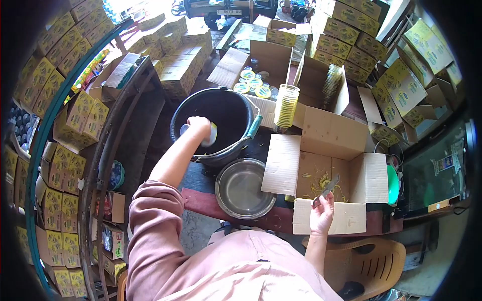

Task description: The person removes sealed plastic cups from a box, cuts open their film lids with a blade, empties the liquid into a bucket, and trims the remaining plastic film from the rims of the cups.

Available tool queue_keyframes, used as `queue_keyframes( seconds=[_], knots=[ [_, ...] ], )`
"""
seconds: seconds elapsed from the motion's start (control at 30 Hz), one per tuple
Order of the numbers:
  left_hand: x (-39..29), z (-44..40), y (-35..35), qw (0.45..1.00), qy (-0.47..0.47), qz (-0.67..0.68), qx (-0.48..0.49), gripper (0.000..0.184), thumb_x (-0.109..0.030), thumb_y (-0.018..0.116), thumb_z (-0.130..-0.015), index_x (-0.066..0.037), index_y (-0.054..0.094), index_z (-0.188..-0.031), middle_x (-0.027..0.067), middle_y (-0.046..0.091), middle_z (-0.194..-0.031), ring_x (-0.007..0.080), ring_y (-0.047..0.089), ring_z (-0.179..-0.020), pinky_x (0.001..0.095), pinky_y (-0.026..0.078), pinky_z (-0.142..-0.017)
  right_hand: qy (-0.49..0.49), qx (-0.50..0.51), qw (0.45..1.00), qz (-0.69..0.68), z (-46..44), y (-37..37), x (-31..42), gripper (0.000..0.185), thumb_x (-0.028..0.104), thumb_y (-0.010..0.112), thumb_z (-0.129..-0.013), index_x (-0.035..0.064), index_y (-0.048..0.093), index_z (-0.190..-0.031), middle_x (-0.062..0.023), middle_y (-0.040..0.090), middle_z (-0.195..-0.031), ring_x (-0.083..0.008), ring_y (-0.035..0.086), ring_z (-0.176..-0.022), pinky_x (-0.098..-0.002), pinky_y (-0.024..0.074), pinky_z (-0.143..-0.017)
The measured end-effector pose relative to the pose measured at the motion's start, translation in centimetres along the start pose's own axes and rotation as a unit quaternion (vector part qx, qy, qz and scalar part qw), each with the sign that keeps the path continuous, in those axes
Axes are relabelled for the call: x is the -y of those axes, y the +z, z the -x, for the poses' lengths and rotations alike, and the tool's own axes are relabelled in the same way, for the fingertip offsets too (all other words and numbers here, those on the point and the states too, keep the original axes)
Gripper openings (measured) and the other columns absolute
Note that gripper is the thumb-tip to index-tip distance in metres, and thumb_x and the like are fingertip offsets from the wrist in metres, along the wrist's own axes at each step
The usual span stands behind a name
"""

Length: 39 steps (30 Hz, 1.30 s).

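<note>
My left hand (200, 126) reaches into the black bucket (235, 111), its fingers closed round a clear plastic cup (213, 135) with some yellow on it. The rest of the cup is partly hidden by the hand. On the right, my right hand (322, 214) grips a flat-bladed knife (329, 188), which points up and away over an open cardboard box (334, 133). Thin yellow strips (321, 181) lie inside that box. Between the two hands a round metal bowl (246, 193) rests on the table, close to the bucket.
Behind stands a tall stack of yellow cups (286, 106). Lidded cups (246, 83) fill part of an open carton, and another cup stack (331, 83) leans in the carton beside it. Printed boxes (183, 62) are piled around. An orange plastic chair (371, 263) is at the lower right.
</note>
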<state>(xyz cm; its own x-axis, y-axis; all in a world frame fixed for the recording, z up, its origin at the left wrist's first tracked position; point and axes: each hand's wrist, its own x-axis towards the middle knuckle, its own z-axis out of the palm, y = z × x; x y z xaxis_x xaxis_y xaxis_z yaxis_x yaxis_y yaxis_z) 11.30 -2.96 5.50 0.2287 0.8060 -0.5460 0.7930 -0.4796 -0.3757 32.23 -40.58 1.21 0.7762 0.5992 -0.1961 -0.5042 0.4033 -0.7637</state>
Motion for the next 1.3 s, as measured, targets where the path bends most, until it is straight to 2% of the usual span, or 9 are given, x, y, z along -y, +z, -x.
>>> queue_keyframes(
  seconds=[0.1,0.2,0.3,0.83,0.9,1.0,1.07,1.17,1.3],
  knots=[
    [0.2,1.3,-1.0,0.981,0.037,-0.038,0.188,0.063,-0.047,0.078,-0.056,-0.018,0.061,-0.109,0.0034,0.062,-0.107,0.0204,0.06,-0.096,0.0401,0.046,-0.084,-0.006,0.001,1.0,0.002,0.2,0.3,0.4,0.025,0.0,0.054,-0.078,0.011,0.054,-0.1,-0.0005,0.058,-0.077,-0.0102,0.053,-0.065,-0.0236,0.0411,-0.062],
    [0.5,-0.1,0.1,1.0,-0.02,-0.022,0.001,0.067,-0.052,0.076,-0.057,-0.02,0.059,-0.113,0.0025,0.06,-0.111,0.0214,0.059,-0.098,0.0414,0.044,-0.086,-0.013,-0.014,1.0,0.005,0.2,1.1,0.5,0.025,-0.001,0.055,-0.078,0.0107,0.054,-0.1,-0.001,0.059,-0.079,-0.0097,0.053,-0.066,-0.0226,0.0424,-0.063],
    [0.4,0.6,-0.2,0.978,0.001,-0.049,0.204,0.066,-0.05,0.077,-0.058,-0.02,0.059,-0.113,0.0021,0.06,-0.111,0.0201,0.059,-0.099,0.04,0.044,-0.085,-0.016,-0.006,1.0,-0.002,0.1,1.1,0.6,0.025,-0.001,0.055,-0.078,0.0099,0.054,-0.1,-0.0012,0.059,-0.08,-0.0095,0.053,-0.066,-0.0222,0.0431,-0.062],
    [0.8,1.4,-1.8,0.993,-0.016,0.005,0.119,0.064,-0.051,0.074,-0.061,-0.02,0.058,-0.114,0.0008,0.058,-0.115,0.0194,0.056,-0.104,0.0383,0.039,-0.092,-0.013,0.003,1.0,-0.011,-0.2,1.5,-0.1,0.022,0.001,0.055,-0.079,0.008,0.055,-0.1,-0.0016,0.059,-0.076,-0.0097,0.052,-0.064,-0.0232,0.0417,-0.06],
    [0.8,0.6,-1.3,0.949,-0.025,0.014,0.314,0.064,-0.054,0.072,-0.061,-0.019,0.059,-0.113,0.0017,0.059,-0.113,0.0202,0.057,-0.103,0.0383,0.041,-0.089,-0.002,0.011,1.0,-0.008,-0.2,2.2,-0.2,0.022,0.001,0.055,-0.079,0.0078,0.056,-0.1,-0.0014,0.059,-0.076,-0.0096,0.052,-0.064,-0.0229,0.0415,-0.06],
    [0.7,-0.6,-0.7,0.979,0.019,-0.021,0.202,0.065,-0.055,0.07,-0.062,-0.019,0.058,-0.114,0.0022,0.058,-0.115,0.0214,0.057,-0.102,0.0352,0.042,-0.09,0.037,0.015,0.999,0.008,-0.1,3.0,0.0,0.023,-0.001,0.055,-0.079,0.0068,0.056,-0.1,-0.0011,0.058,-0.079,-0.0091,0.052,-0.065,-0.0217,0.0422,-0.061],
    [0.7,1.2,-1.5,0.994,0.011,-0.016,0.104,0.065,-0.055,0.07,-0.062,-0.02,0.057,-0.115,0.0014,0.057,-0.117,0.0216,0.056,-0.103,0.0334,0.041,-0.091,0.045,0.051,0.995,0.074,0.2,3.3,-0.2,0.023,-0.002,0.057,-0.078,0.0068,0.057,-0.099,0.0001,0.057,-0.081,-0.0075,0.053,-0.069,-0.0202,0.0432,-0.062],
    [0.7,-1.7,0.3,0.95,0.017,-0.025,0.31,0.063,-0.055,0.07,-0.062,-0.019,0.059,-0.113,0.003,0.059,-0.114,0.0221,0.058,-0.101,0.0331,0.042,-0.09,0.043,0.148,0.949,0.273,0.9,4.4,-0.1,0.019,-0.002,0.059,-0.076,0.0047,0.059,-0.094,-0.0001,0.058,-0.076,-0.0066,0.053,-0.066,-0.02,0.0434,-0.059],
    [1.4,0.3,-0.8,0.992,0.027,0.03,0.119,0.057,-0.054,0.07,-0.061,-0.018,0.064,-0.106,0.0038,0.064,-0.104,0.022,0.062,-0.093,0.0325,0.047,-0.083,-0.099,0.262,0.798,0.534,1.0,4.9,-1.1,0.016,-0.003,0.059,-0.071,0.0005,0.061,-0.086,-0.008,0.059,-0.075,-0.0129,0.054,-0.062,-0.0254,0.0433,-0.058]
  ],
)
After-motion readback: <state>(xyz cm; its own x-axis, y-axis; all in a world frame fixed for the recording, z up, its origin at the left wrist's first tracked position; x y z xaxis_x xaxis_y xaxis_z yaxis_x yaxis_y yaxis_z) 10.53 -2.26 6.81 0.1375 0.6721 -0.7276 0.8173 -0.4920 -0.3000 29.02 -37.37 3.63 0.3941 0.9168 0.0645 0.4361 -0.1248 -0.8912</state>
